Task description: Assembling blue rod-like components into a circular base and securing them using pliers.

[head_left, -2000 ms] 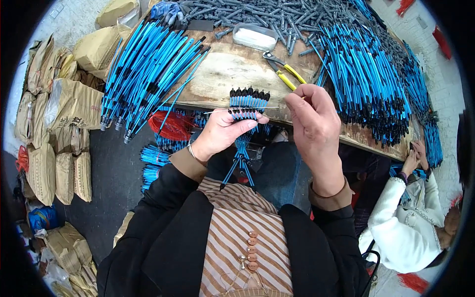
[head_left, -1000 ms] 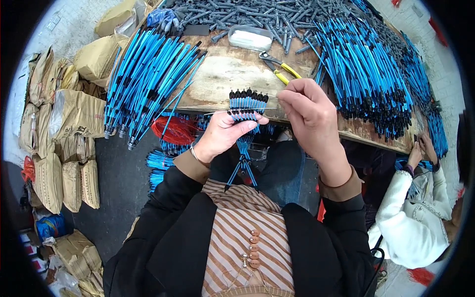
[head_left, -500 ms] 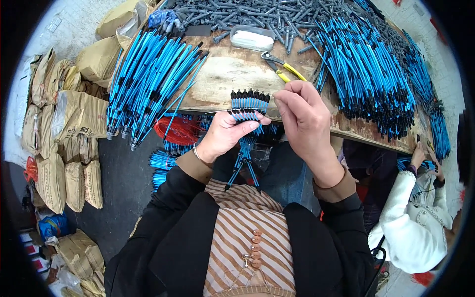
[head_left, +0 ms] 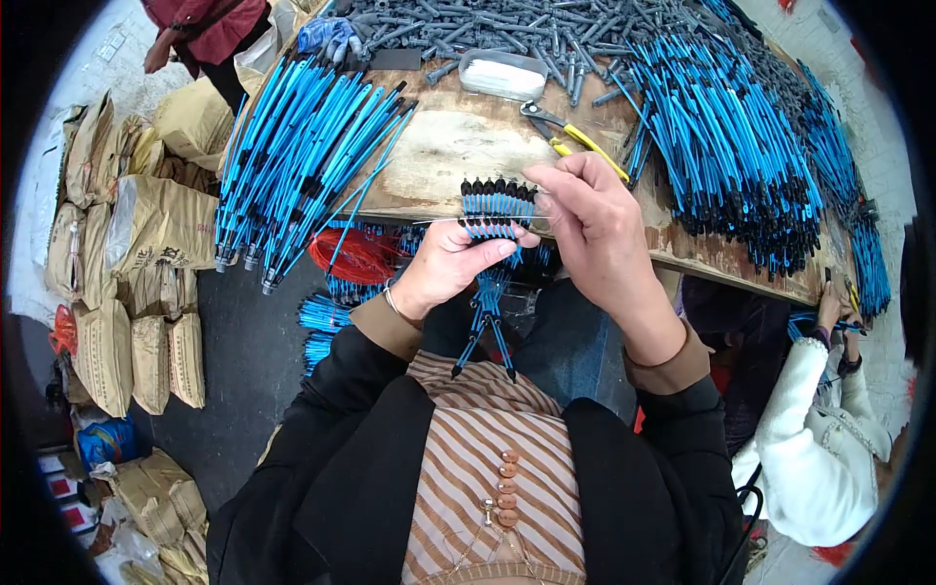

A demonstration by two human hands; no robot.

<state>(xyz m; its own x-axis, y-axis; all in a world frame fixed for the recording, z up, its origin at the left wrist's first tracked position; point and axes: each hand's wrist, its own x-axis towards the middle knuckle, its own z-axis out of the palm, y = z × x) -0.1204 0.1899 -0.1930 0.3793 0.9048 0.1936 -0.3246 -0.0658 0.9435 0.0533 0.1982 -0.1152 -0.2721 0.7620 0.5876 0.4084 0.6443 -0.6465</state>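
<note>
My left hand [head_left: 444,268] grips a fan of several blue rods with black tips [head_left: 495,207], held in a row just in front of the table's near edge; their long ends hang down between my knees [head_left: 485,327]. My right hand [head_left: 597,229] is closed at the right end of that row, fingers pinched on a thin wire that runs across the rods. Both hands touch the bundle.
A worn wooden table [head_left: 458,146] carries a big pile of blue rods at left [head_left: 292,156], another at right [head_left: 741,136], grey metal parts at the back [head_left: 507,29], a white tray [head_left: 502,76] and yellow-handled pliers [head_left: 570,132]. Tan sacks [head_left: 146,244] line the floor at left. A person in white [head_left: 829,439] sits at right.
My hands stay together on the rod bundle; my right hand has shifted a little left and nearer along the row. The view has tilted slightly, showing a person at the top left.
</note>
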